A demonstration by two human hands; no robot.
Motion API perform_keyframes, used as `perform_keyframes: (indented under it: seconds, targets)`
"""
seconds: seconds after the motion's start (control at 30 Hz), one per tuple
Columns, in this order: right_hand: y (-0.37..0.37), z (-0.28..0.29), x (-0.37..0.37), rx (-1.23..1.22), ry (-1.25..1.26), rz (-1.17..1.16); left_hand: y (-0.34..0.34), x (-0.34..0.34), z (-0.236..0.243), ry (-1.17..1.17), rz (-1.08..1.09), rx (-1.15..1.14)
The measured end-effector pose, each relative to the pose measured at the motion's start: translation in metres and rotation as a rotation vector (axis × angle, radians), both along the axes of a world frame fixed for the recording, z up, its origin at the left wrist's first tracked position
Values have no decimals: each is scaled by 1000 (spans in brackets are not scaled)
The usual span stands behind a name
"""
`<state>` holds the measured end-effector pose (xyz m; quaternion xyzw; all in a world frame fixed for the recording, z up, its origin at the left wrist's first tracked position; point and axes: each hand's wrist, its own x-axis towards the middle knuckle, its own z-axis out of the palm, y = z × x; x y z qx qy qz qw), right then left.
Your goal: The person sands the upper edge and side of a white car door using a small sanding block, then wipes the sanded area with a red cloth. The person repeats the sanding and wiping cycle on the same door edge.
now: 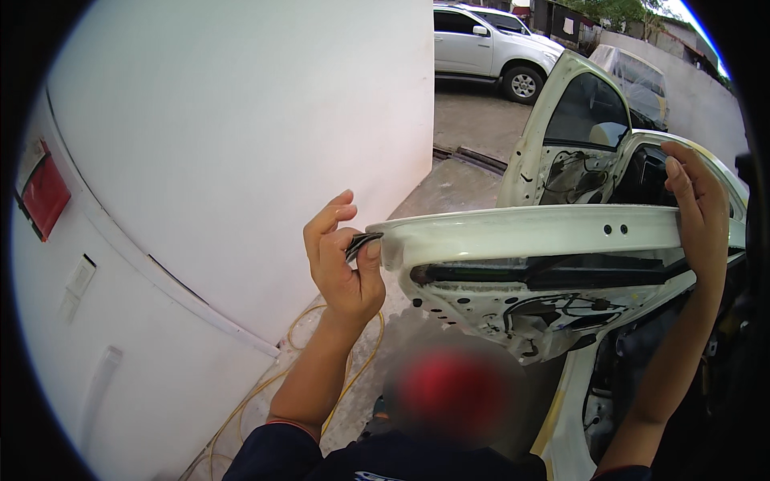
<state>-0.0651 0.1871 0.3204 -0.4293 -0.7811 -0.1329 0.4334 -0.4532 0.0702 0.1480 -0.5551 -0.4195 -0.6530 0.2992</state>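
Note:
My left hand (346,268) pinches a small folded piece of dark sandpaper (362,243) between thumb and fingers. It is held against the left end of a pale cream car door (513,232), at the rounded corner of the upper frame. My right hand (699,200) is raised at the frame's other end, by the car body. Its fingers are apart and point upward, with nothing in them, and the wrist side lies close to the frame. Whether it touches the frame I cannot tell. Below the frame, the door's inner side shows bare holes and loose wiring (553,309).
A second stripped door (573,136) stands open behind, attached to the car. A white wall panel (241,120) rises on the left, close to my left hand. A yellow hose (353,377) coils on the floor. Beyond, a silver car (497,48) is parked. A blurred red shape (453,393) hides the lower middle.

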Motion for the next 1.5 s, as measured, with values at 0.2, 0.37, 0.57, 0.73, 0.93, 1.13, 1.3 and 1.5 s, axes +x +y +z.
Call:
perform_keyframes:
  seconds: [0.2,0.37,0.57,0.73,0.93,1.13,1.3,1.5]
  targets:
    - [1,-4,-1,49,15,-43,9,4,-6,3,-100,-43]
    - [6,-6,6,58,-13,3,9,-1,-6,36,-41,-8]
    - [18,-9,20,-100,30,12,2,-4,-1,68,-34,-32]
    - [23,-11,21,-80,30,53,0,4,1,37,-3,-37]
    - [19,-11,18,-143,76,109,1,6,0,47,2,-50]
    - [16,-11,15,-35,26,6,-3,7,-2,19,15,-78]
    - [14,-8,15,-8,-24,-49,-6,8,3,68,70,-140]
    - [9,-11,16,0,-40,-54,-9,4,9,138,149,-162]
